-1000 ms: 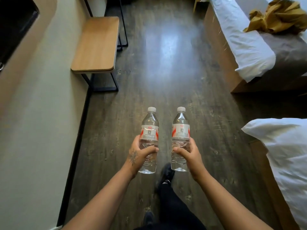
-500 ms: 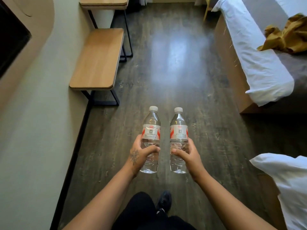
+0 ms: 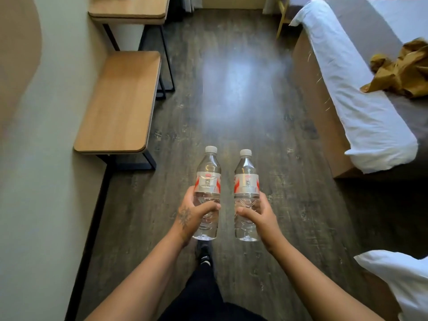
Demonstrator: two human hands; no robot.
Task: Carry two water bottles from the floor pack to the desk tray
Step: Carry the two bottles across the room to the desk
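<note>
The dark wood-plank floor (image 3: 231, 89) ran between a wall and two beds, and a black shoe (image 3: 203, 251) stood on it near its lower middle. A low wooden bench worktop (image 3: 120, 100) stood along the floor's left edge with a higher desk worktop (image 3: 129, 10) beyond it, near the far left corner. On the far bed (image 3: 347, 100), a crumpled mustard cloth (image 3: 403, 70) lay at its right edge.

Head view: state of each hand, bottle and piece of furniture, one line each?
left hand: closed around left bottle
right hand: closed around right bottle
left bottle: upright, capped, full, held off the floor
right bottle: upright, capped, full, held off the floor
wooden bench: against the wall, top bare
desk: ahead on the left, partly out of frame, tray not in view
bed: made, mustard cloth crumpled on it
</note>
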